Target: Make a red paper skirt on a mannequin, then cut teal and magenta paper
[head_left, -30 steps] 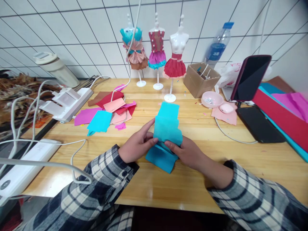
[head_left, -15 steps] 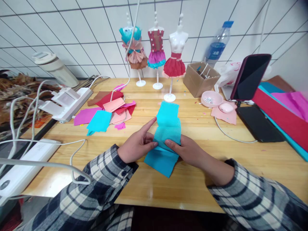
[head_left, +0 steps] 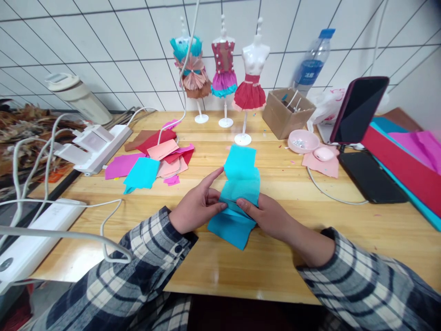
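A strip of turquoise crepe paper (head_left: 240,181) with fold creases across it stretches between my hands above the wooden table. My left hand (head_left: 198,202) pinches its left edge between thumb and curled fingers, the index finger pointing up along the side. On the other edge, my right hand (head_left: 272,214) grips the strip with the thumb on top and the fingers hidden underneath. The strip's lower end hangs toward me, and its upper end reaches toward a small white mannequin (head_left: 256,59) in a red paper skirt (head_left: 250,95).
Coloured paper scraps (head_left: 143,172) lie to the left, beside power strips (head_left: 103,147) and loose cables. Two dressed mannequins (head_left: 223,69) stand at the back. A cardboard box (head_left: 287,115), pink bowl (head_left: 303,141), earbud case (head_left: 323,154), phones (head_left: 372,177) and paper sheets (head_left: 403,161) are on the right.
The lower end of the turquoise paper has lifted slightly. Both hands keep nearly the same place and hold.
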{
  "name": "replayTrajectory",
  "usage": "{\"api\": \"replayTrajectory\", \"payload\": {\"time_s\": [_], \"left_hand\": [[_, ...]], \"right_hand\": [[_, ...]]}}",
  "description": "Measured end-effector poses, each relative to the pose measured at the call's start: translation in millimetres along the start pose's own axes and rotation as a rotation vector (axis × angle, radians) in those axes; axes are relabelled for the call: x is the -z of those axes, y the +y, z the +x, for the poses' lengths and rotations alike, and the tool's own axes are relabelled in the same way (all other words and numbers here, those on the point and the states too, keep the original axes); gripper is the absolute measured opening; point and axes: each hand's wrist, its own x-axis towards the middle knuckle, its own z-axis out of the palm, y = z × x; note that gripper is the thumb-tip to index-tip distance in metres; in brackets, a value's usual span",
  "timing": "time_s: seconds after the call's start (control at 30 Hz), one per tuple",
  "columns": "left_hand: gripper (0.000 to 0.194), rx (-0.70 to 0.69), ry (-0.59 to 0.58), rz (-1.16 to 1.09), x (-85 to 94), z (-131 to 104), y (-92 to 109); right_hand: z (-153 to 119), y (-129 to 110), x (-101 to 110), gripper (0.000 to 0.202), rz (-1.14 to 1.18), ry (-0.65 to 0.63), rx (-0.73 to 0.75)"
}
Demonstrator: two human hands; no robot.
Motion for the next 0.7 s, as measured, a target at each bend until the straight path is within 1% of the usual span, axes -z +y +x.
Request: {"api": "replayTrajectory", "payload": {"time_s": [0.23,0.5,0.7], "left_hand": [[0.093,-0.004,0.020,-0.021,-1.5,0.5,-0.3],[0.088,0.002,0.005,-0.034,-0.9,1.6,-1.4],[0.096,-0.017,0.007,-0.047,-3.9,1.9,-1.2]], "right_hand": [[-0.9,1.2,-1.9,0.036,0.001,0.025,-0.012],[-1.6,-0.4,-2.9,0.037,-0.011,0.031,-0.017],[-1.9,-3.6,-3.6,0.037,-0.034,0.039,-0.054]]}}
